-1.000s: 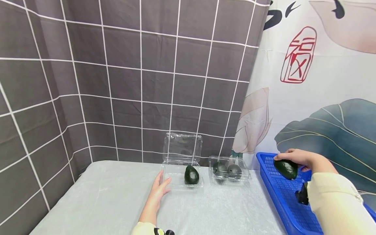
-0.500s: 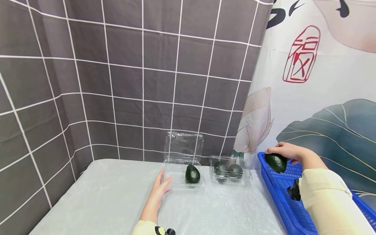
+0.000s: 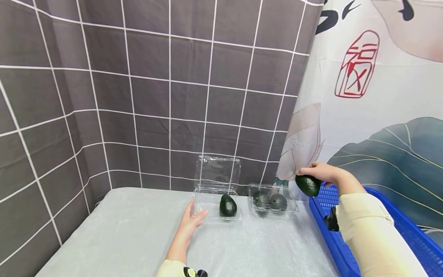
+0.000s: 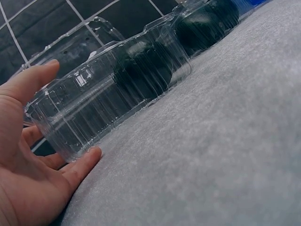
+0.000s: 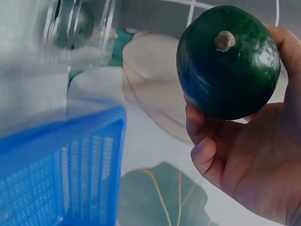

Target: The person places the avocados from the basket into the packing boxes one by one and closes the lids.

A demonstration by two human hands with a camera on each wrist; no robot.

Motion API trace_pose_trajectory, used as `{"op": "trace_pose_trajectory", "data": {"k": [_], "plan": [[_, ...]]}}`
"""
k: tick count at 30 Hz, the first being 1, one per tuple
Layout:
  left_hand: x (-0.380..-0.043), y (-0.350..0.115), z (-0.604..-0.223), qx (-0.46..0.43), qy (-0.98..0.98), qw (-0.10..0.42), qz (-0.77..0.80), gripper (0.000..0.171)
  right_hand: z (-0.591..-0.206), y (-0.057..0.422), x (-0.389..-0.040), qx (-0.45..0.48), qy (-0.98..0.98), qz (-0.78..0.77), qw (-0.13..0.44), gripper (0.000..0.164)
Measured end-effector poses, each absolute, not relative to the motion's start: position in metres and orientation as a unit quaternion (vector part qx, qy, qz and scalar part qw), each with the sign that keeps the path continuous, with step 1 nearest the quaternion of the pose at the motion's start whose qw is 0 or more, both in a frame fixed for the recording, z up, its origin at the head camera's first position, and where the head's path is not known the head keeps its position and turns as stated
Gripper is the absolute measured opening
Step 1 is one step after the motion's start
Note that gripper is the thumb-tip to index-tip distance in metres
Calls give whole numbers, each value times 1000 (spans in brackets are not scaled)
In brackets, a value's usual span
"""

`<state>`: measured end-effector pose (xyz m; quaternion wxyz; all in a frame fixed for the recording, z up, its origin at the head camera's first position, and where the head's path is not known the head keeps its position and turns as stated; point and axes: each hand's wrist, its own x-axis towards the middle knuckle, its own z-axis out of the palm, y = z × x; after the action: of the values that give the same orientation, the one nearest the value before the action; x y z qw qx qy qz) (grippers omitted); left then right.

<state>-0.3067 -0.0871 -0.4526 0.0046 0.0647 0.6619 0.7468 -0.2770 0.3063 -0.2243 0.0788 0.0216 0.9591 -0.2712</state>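
My right hand (image 3: 327, 172) grips a dark green avocado (image 3: 307, 185) in the air by the basket's left rim. In the right wrist view the avocado's (image 5: 230, 70) brown stem end faces the camera. An open clear plastic clamshell box (image 3: 207, 202) stands on the table, its lid (image 3: 217, 173) raised against the wall cloth. One avocado (image 3: 228, 206) sits in its right half. Beside the box's left end is my left hand (image 3: 189, 222), fingers at its side and thumb extended near the front corner. In the left wrist view the fingertips (image 4: 93, 154) reach the box's lower corner.
Right of the open box stands a second clear plastic box (image 3: 292, 206) with avocados (image 3: 278, 201) in it. A blue mesh basket (image 3: 332, 246) occupies the table's right side. Grey gridded cloth (image 3: 187, 96) hangs behind the pale table cover (image 3: 121, 231).
My right hand has carried the avocado left, from above the blue basket to past its left rim. My left hand stays beside the open box.
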Motion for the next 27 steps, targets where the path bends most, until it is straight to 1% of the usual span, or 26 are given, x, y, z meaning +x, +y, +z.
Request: {"op": "trace_pose_trajectory", "data": {"k": [3,4,10,15,21,27], "plan": [[-307,-87,-452,63,665,2,744,88,-226,295,-283,14,960,-269,72,63],[-305,-87,-449,66,670,-1,739,85,-226,291,-285,11,961,-267,70,62],[-303,-87,-449,64,684,-9,727,88,-228,270,-293,-2,962,-269,55,50],[-302,-88,-449,72,679,-13,730,90,-228,253,-299,-12,960,-276,40,51],[-302,-88,-448,75,673,-12,736,92,-231,237,-309,-13,960,-281,19,48],[-303,-87,-449,75,672,-14,736,94,-232,224,-316,-10,954,-298,17,51]]}}
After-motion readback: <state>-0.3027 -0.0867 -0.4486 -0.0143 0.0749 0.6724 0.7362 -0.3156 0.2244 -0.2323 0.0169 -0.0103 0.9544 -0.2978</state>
